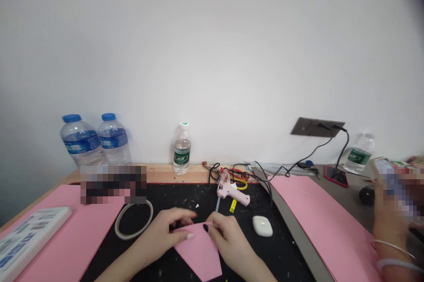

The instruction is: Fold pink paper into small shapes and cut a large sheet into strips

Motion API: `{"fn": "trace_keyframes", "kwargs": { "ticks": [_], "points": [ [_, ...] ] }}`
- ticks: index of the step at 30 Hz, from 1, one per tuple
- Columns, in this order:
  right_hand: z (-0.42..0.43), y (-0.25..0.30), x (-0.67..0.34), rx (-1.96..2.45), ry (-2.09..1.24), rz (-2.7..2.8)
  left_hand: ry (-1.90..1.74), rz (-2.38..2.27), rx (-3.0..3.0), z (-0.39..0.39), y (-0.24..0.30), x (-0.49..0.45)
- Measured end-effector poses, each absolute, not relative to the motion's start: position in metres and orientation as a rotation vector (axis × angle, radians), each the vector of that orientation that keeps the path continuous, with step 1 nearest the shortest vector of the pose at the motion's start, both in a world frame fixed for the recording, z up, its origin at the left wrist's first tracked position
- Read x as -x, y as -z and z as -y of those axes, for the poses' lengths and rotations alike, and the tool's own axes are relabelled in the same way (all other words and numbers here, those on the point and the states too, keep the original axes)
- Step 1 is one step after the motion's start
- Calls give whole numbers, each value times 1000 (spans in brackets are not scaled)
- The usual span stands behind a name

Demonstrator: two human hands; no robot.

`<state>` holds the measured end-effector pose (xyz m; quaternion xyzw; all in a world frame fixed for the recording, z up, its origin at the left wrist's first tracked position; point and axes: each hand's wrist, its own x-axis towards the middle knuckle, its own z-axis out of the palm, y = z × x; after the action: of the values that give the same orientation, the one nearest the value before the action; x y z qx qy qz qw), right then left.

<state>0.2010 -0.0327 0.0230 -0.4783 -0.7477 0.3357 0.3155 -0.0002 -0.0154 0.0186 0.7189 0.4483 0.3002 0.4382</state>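
A tapered piece of pink sheet (202, 253), paper or thin foam, is held low over the black mat (278, 253) between my two hands. My left hand (167, 230) pinches its upper left corner, with the thumb on the near face and the fingers behind. At the upper right edge, my right hand (227, 233) grips the same piece, its dark-nailed thumb lying on the front. The fingertips behind the sheet are partly hidden. Just beyond my right hand lies a pale pink glue gun (233, 193) with a glue stick (217, 204) sticking out of its back.
A white tape ring (149, 218) and an earbud case (262, 226) flank my hands. Pink sheets (318, 211) lie at both sides. Bottles (182, 154) stand along the wall, with cables (271, 198) near the socket (306, 127). At right, another person's hand (386, 220) holds a phone.
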Motion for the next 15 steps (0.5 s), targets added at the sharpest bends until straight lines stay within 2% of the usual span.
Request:
{"fn": "trace_keyframes", "kwargs": {
  "ticks": [3, 8, 15],
  "points": [
    [35, -23, -199, 1263, -850, 2049, -607, -1040, -1852, 20, -23, -6],
    [37, -23, -199, 1248, -786, 2067, -723, -1023, -1568, 19, -12, -8],
    [39, -26, -197, 1261, -784, 2064, -601, -956, -1469, 23, -10, -9]
  ]
}}
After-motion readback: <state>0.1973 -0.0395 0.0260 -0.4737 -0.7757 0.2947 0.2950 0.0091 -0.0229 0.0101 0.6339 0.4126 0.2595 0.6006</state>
